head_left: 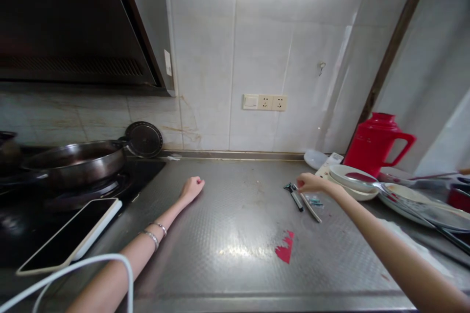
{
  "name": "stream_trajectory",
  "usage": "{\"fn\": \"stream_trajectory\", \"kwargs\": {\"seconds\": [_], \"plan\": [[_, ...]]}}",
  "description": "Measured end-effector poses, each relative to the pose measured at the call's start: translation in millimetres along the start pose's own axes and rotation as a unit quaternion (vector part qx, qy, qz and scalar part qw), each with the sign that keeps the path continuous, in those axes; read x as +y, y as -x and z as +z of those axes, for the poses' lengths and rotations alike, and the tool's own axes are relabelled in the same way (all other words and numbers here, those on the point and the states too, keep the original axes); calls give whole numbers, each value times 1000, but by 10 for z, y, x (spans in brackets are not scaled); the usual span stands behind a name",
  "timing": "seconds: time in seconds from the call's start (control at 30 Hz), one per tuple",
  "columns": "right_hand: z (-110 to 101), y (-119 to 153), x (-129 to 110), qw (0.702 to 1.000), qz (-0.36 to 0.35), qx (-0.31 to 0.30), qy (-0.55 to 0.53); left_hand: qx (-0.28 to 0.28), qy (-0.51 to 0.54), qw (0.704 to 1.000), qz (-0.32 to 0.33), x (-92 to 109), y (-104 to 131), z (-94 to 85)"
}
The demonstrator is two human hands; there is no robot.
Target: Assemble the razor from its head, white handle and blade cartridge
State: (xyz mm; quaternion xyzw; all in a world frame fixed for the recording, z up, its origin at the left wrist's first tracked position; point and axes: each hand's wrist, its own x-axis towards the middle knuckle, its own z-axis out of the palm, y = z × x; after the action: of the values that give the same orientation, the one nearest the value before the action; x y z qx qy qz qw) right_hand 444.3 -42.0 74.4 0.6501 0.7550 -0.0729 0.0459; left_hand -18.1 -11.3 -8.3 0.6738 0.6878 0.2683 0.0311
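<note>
My left hand (192, 189) rests on the steel counter (227, 215), fingers curled into a loose fist, with nothing visible in it. My right hand (310, 183) is on the counter's right side with its fingers pinched together. Its fingertips are at the upper end of a thin white stick-like tool (312, 209); whether they grip it or something small, I cannot tell. Just left of it lies a razor (295, 199) with a grey and black handle. A small clear packet with teal bits (315, 201) is beside the white tool. Nearer me lies a torn red scrap (285, 249).
At left, a steel pan (77, 164) sits on the black stove, with a phone (68, 237) and white cable (99, 257) in front. On the right are stacked bowls (354, 178), plates with utensils (422, 205) and a red thermos (374, 144). A range hood (73, 24) overhangs the stove.
</note>
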Motion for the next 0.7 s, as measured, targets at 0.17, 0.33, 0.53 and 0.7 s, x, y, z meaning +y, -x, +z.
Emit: {"fn": "stream_trajectory", "kwargs": {"seconds": [0.17,0.33,0.53,0.7], "plan": [[177,-136,-644,996,-75,53,10,-30,-49,998,4,101,118,-60],[489,-188,-1152,985,-106,126,46,-57,-93,994,24,161,213,-99],[790,-186,-1262,968,-107,224,38,-68,-117,990,39,171,241,-116],[874,-195,-1210,969,-97,228,7,-75,-122,989,39,185,243,-124]]}}
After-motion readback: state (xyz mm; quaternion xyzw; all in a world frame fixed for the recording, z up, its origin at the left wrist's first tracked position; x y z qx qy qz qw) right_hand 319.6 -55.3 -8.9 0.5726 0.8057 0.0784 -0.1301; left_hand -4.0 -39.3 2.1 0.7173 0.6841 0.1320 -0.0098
